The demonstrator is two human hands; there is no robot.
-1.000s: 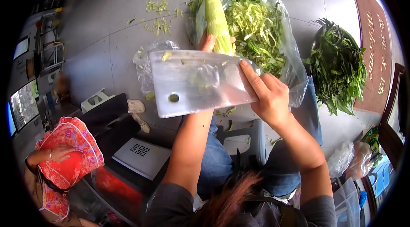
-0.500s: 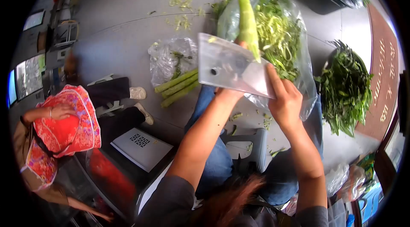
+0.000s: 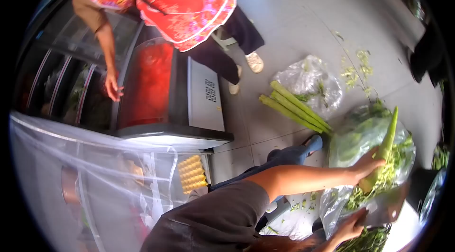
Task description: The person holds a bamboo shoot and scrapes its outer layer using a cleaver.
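This looks like a small food shop, probably a greengrocer's. A dark display case (image 3: 73, 79) with divided shelves stands at the left, a bumpy yellow tray (image 3: 192, 174), apparently for eggs, sits nearer, and cut stalks (image 3: 295, 108) and bagged greens (image 3: 353, 138) lie on the grey tiled floor (image 3: 279, 19).

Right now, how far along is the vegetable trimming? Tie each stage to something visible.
Looks done: several green stalks, apparently trimmed, lie on the floor near a crumpled plastic bag.

In hand: the left hand holds a pointed stalk, the right hand a cleaver.

Left: probably finishing that held stalk; I can't tell whether more await trimming.
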